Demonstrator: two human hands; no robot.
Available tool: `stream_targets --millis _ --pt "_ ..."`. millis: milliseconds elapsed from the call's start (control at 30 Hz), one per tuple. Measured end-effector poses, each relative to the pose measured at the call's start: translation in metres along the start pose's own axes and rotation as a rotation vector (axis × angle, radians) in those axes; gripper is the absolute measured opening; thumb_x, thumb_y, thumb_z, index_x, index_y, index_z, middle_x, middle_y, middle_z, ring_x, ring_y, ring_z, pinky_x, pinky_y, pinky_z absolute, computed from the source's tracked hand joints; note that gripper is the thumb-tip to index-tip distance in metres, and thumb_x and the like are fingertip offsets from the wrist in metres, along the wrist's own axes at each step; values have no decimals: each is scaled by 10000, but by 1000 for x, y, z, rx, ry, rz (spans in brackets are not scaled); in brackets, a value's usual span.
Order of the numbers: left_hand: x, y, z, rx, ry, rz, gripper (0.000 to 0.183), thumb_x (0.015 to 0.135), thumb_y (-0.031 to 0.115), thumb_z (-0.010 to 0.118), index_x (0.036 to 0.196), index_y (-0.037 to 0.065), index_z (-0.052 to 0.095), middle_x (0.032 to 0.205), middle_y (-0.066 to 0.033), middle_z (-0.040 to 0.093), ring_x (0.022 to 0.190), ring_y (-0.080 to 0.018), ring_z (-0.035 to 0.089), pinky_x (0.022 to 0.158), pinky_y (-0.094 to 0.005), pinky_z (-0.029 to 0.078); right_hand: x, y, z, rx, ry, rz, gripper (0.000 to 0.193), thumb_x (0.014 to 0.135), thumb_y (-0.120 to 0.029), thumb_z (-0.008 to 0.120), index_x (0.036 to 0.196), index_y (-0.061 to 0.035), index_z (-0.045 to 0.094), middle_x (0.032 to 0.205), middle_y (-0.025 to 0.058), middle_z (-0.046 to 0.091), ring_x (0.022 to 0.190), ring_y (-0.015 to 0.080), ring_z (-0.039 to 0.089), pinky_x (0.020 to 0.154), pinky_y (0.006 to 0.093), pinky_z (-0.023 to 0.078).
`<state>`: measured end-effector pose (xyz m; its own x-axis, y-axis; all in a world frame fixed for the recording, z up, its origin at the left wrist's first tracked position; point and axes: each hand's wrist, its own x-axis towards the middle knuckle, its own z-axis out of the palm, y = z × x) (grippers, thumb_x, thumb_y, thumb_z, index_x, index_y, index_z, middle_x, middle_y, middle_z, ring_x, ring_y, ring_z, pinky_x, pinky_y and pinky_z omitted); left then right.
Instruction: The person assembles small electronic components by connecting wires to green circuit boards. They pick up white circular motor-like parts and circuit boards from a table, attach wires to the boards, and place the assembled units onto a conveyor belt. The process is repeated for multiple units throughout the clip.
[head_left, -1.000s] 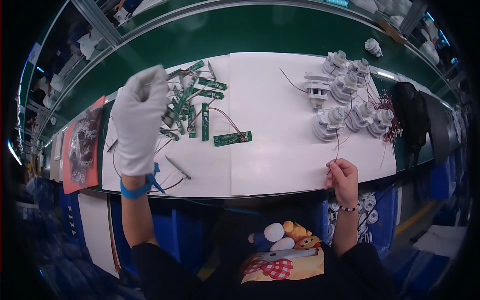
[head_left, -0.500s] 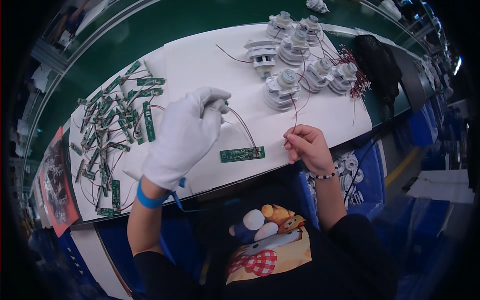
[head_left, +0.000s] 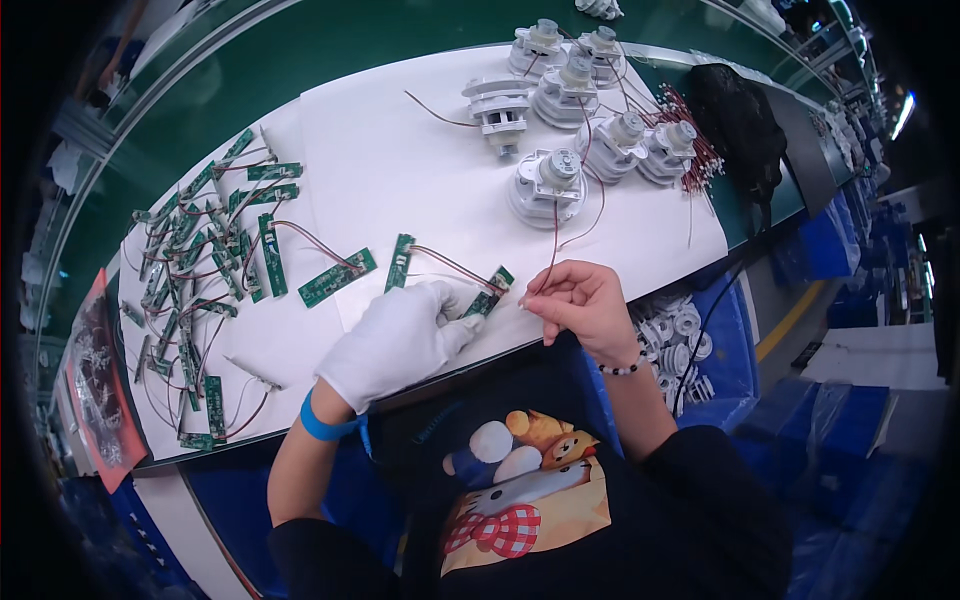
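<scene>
My left hand [head_left: 405, 335], in a white glove with a blue wrist strap, grips a small green circuit board [head_left: 488, 292] between thumb and fingers. Thin red and dark wires run from it to a second circuit board [head_left: 399, 263], lying on the white sheet just beyond the glove. My bare right hand [head_left: 585, 312], wearing a beaded bracelet, pinches the end of a thin red wire [head_left: 553, 250]. That wire leads up to the nearest white motor unit [head_left: 547, 188]. The pinched wire end is close to the held board, with a small gap between them.
A heap of wired circuit boards [head_left: 190, 250] lies at the left, with another board [head_left: 337, 278] nearer the middle. Several white motor units [head_left: 575, 92] stand at the back right, beside a red wire bundle [head_left: 690, 130] and black bag [head_left: 735, 130]. A blue bin [head_left: 735, 345] holds white parts.
My left hand has come down and right and now holds the board that lay on the sheet; the other wired board now lies beyond it. My right hand still pinches the wire.
</scene>
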<state>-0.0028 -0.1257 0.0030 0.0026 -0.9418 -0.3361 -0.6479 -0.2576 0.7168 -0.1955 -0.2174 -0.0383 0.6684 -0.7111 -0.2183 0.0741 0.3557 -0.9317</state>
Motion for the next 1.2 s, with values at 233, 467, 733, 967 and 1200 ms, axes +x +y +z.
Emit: stream_targets --millis 233,467,733,967,1200 --pt "1 -11 7 -444 -50 -87 331 823 237 551 997 -37 611 684 -84 581 602 -122 510 587 -276 430 11 19 12 -219 103 -373 69 738 59 648 792 59 604 843 63 565 645 49 544 550 148 431" --pt "6 -13 13 -454 42 -14 273 821 229 542 842 -31 621 583 -95 548 537 -158 513 545 -303 418 11 20 16 -316 124 -314 43 736 61 647 755 51 610 824 33 548 565 2 450 486 134 350" --pt "7 -13 16 -367 133 86 280 815 229 535 708 -24 590 560 -183 532 525 -316 542 531 -370 417 11 19 21 -369 164 -328 55 735 71 644 772 57 606 796 10 523 529 -20 407 444 132 299" --pt "8 -13 18 -290 179 111 265 803 210 529 682 -21 579 572 -207 519 545 -350 535 534 -402 408 14 18 23 -384 182 -341 53 735 64 647 763 55 603 776 2 514 525 -19 404 443 134 292" --pt "8 -9 16 -297 188 137 221 813 186 503 756 -12 585 623 -213 536 599 -361 546 568 -407 413 14 17 20 -542 174 -345 65 709 48 670 725 49 607 714 1 515 483 -14 368 422 149 271"
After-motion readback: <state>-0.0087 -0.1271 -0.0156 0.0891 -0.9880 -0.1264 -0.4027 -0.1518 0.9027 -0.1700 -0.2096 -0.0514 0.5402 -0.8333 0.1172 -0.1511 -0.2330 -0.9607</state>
